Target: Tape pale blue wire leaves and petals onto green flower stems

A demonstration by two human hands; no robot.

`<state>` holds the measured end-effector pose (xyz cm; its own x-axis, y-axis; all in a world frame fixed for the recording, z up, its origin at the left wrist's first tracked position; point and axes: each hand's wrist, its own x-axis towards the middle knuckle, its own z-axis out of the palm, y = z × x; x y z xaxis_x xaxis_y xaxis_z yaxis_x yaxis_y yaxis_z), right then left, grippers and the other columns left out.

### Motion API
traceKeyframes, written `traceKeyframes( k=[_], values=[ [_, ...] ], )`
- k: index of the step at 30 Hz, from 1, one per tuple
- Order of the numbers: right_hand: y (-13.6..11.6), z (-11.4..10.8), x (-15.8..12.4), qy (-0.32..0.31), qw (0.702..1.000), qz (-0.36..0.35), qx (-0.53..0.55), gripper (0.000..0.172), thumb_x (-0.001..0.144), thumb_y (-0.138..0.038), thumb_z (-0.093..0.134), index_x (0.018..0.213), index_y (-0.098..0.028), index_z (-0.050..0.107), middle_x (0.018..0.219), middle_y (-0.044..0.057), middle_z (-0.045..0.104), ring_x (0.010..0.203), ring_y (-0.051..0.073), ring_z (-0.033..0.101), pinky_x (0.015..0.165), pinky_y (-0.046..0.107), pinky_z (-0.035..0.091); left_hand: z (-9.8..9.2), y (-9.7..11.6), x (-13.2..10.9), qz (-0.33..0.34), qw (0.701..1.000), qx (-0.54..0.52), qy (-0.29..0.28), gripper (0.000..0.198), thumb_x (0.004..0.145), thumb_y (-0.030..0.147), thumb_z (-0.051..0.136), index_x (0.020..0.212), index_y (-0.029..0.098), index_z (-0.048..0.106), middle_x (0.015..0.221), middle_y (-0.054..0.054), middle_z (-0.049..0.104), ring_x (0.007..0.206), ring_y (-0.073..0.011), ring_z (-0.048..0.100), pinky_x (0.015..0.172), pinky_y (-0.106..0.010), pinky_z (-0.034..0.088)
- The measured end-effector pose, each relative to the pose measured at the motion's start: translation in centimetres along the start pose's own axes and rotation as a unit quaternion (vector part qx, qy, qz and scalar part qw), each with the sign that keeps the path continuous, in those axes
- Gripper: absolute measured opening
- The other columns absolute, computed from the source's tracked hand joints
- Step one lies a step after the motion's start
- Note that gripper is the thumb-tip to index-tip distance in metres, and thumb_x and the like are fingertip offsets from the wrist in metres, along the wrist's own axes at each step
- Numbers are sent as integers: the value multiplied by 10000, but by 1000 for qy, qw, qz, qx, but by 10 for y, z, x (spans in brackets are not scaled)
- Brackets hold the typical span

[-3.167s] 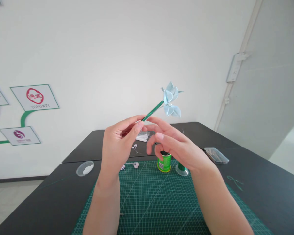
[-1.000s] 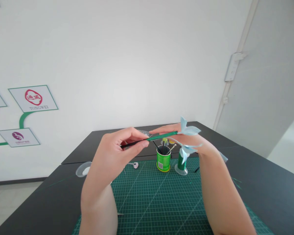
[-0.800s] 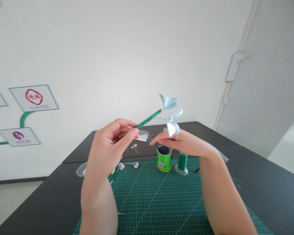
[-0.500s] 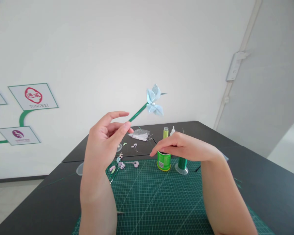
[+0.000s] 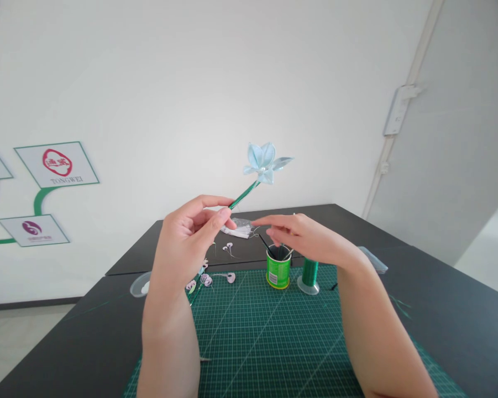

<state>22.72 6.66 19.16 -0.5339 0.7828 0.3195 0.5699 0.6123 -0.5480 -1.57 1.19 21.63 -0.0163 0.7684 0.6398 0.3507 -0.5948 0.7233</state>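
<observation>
A pale blue flower (image 5: pixel 263 163) with pointed petals and a small bright centre stands out against the wall. Its green-wrapped stem (image 5: pixel 244 194) slants down into my left hand (image 5: pixel 197 235), pinched between thumb and fingers. To the right and lower, my right hand (image 5: pixel 292 232) hovers above a green can (image 5: pixel 278 272), its index finger stretched out to the left and the others loosely bent. Nothing shows in it, and it is apart from the flower.
A spool of green thread (image 5: pixel 310 275) stands right of the can on the green cutting mat (image 5: pixel 265 337). Small lilac flowers (image 5: pixel 206 280) lie beyond my left wrist. Behind are a plastic bag (image 5: pixel 241 228) and, at the left, a clear dish (image 5: pixel 140 285).
The flower has turned, showing its petals from another side. My left hand has moved slightly right. My right hand has risen a little, with its index finger straighter.
</observation>
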Motion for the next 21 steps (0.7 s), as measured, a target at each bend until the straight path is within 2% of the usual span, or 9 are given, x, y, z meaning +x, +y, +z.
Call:
traceKeyframes(
  k=[3,5,7,9,11,12,14,16,21],
  values=[
    [-4,6,3,74,994,-47,61,531,1059,-405,521,1579,-296,513,1272,99,722,1032,233,667,823,374,552,1,-1,1,1,1000,6,-24,239,929,443,719,1018,231,784,687,-6,724,502,-100,455,462,-231,363],
    [-9,13,6,114,979,-94,141,548,1045,-429,555,1571,-288,496,1443,119,629,1272,269,596,987,421,549,3,-2,2,3,999,9,-41,244,931,443,720,1038,236,794,685,-3,726,493,-96,460,459,-228,364],
    [-16,22,9,109,952,-140,249,558,1037,-438,578,1564,-290,473,1475,117,598,1374,267,540,1112,446,501,6,-3,2,7,998,6,-58,236,940,429,719,1067,248,802,679,3,726,510,-99,502,479,-222,388],
    [-23,29,10,67,919,-175,348,575,1033,-434,597,1568,-301,435,1401,99,627,1293,237,600,1131,437,492,9,-3,2,12,997,-3,-75,225,954,409,711,1092,258,805,679,7,732,545,-107,559,509,-218,417],
    [-28,35,11,16,894,-181,409,548,1030,-438,613,1534,-305,442,1209,55,657,973,167,684,945,363,578,11,-2,2,14,996,-13,-87,219,961,390,707,1107,261,806,715,2,753,566,-113,589,523,-222,432],
    [-30,37,11,-2,888,-171,427,515,1028,-447,621,1498,-302,466,1079,19,644,771,121,637,768,301,581,12,-1,2,14,996,-16,-87,217,960,385,708,1107,261,807,736,-3,762,566,-115,590,522,-226,433],
    [-31,39,10,-9,883,-145,447,439,1017,-471,643,1397,-286,522,828,-53,540,528,70,396,484,222,390,13,0,2,11,996,-16,-82,217,956,386,710,1098,257,811,740,-7,759,545,-115,566,505,-232,421],
    [-30,38,11,17,879,-128,459,360,1008,-486,659,1278,-266,567,659,-99,399,494,75,218,429,226,202,13,0,2,5,997,-16,-79,220,949,396,712,1086,255,810,702,-2,740,511,-108,518,485,-230,398],
    [-22,31,17,83,873,-100,470,288,958,-498,719,966,-232,609,524,-133,247,446,60,126,431,253,121,12,-3,3,-21,994,-51,-95,233,946,431,711,1052,232,768,703,-7,749,492,-94,496,488,-216,408]
  ],
)
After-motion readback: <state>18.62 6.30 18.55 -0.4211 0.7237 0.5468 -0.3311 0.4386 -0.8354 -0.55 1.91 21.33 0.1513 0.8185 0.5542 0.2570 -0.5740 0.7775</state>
